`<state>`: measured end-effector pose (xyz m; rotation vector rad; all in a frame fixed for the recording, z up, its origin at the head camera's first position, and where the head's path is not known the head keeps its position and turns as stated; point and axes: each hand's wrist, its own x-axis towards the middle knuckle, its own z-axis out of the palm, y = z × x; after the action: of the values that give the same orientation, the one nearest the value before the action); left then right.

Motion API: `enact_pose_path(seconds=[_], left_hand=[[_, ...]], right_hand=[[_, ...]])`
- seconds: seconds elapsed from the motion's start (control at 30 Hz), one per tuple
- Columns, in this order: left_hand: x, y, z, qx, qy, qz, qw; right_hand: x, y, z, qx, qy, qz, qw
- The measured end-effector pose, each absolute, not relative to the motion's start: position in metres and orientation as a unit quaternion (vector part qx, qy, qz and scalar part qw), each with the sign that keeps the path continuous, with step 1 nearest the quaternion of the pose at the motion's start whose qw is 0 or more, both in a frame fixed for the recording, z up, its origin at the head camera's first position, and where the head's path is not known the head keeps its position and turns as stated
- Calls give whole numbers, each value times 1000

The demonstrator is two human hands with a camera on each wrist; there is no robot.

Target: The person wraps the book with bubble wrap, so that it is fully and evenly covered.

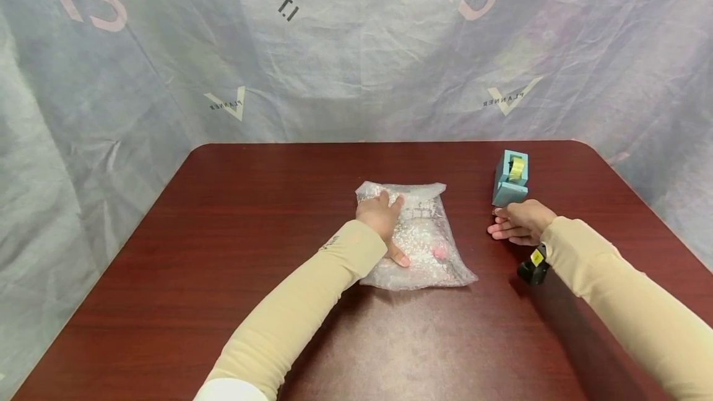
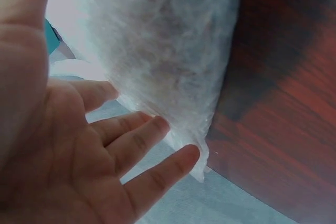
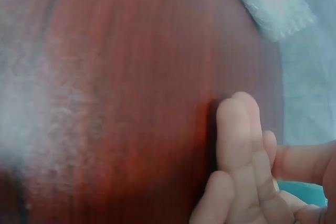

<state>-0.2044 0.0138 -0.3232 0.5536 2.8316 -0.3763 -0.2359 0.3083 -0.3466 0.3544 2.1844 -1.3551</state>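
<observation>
A clear bubble-wrap package (image 1: 420,228) lies flat on the table, with a pink spot and some dark print showing through. On its left part rests my left hand (image 1: 381,218), fingers spread and thumb stretched toward the near side. The left wrist view shows those straight fingers (image 2: 152,177) along the bubble wrap (image 2: 163,51). My right hand (image 1: 520,221) is right at the near end of a light-blue tape dispenser (image 1: 510,194). Its thumb and index fingertips pinch a tiny bit of what looks like tape, mostly hidden, while the other fingers extend.
A yellowish tape roll (image 1: 517,168) sits in the dispenser. The dark red wooden table (image 1: 267,203) reaches back to a grey printed cloth (image 1: 356,67) hanging behind it. A black wrist device (image 1: 535,265) hangs under the right sleeve.
</observation>
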Motion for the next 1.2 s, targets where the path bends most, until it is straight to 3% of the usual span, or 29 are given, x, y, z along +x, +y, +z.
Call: enact_pose_path(seconds=[0.4,0.6,0.9,1.2], left_hand=[[-204,14,-323,190,968,-121,111],[-204,14,-323,189,969,-116,113],[-204,13,-321,186,969,-113,117],[-205,15,-322,183,968,-127,113]], right_hand=[[-245,317,-347,138,780,-519,322],[-240,319,-354,147,762,-551,307],[-230,335,-359,85,720,-637,264],[-226,321,-336,42,730,-648,215]])
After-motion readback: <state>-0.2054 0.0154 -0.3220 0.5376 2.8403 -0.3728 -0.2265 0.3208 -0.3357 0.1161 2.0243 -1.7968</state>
